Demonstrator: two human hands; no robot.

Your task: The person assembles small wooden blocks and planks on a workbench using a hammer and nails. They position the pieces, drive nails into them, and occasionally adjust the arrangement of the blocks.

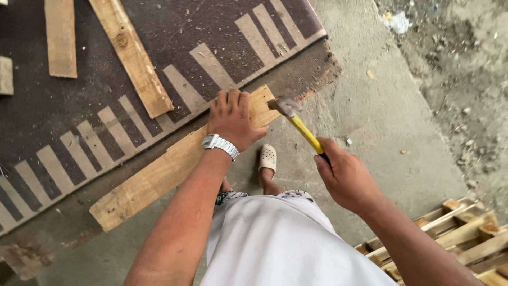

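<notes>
Nearest to me: white shirt front (280, 238) at the bottom of the view, with one foot in a pale perforated clog (268, 158) showing between my forearms.
Left hand: my left hand (233, 117), with a silver wristwatch (219, 144) on the wrist, presses flat, fingers spread, on the long plank (159, 175) near its far end.
Right hand: my right hand (341, 177) is closed round the yellow handle of the hammer (296, 119), whose head sits at the plank's end, just beside my left fingers.
Plank: it runs diagonally from under my left hand down to the left, lying across the edge of a dark board with pale stripes (79, 143).
Beyond the left hand: two loose wooden strips (132, 55) lie on that board.
Right of the right hand: bare concrete floor (391, 127), and a pallet (460, 233) by my elbow.
Doing it well, as I judge it: keep the fingertips back from the hammer head, hold the plank pinned so it cannot bounce, and strike squarely with short, controlled swings.
Unclear: I cannot tell whether a nail sits under the hammer head.
</notes>
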